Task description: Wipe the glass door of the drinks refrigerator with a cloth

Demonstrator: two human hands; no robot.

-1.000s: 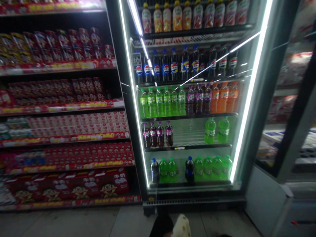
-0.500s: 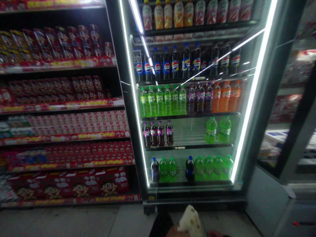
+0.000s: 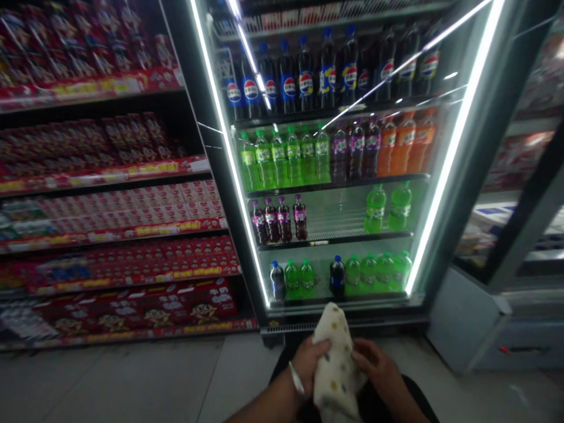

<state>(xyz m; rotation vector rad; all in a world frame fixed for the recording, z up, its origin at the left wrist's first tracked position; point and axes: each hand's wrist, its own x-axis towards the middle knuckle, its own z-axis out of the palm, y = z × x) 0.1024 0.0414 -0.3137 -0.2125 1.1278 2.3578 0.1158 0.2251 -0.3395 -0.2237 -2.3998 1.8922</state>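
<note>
A cream cloth [image 3: 333, 352] with yellow and grey spots is held upright, bunched into a narrow shape, at the bottom middle of the head view. My left hand [image 3: 308, 361], with a silvery bracelet at its wrist, is closed round the cloth's left side, thumb across the front. On the other side, my right hand [image 3: 374, 361] grips the cloth's right edge with bent fingers. Some of those fingertips are hidden behind the fabric. Dark-clothed legs show beneath both hands.
Ahead stands a glass-fronted drinks fridge [image 3: 337, 239] with several rows of bottles and bright light strips. Shelves [image 3: 101, 173] of red-packed goods run along the left. At right is a grey-white cabinet [image 3: 471, 329]. Pale floor tiles [image 3: 176, 382] lie below.
The view has tipped downward, so the fridge and shelves sit higher. Both hands and more of the cloth have come up into view, where earlier only its top and bits of hand showed.
</note>
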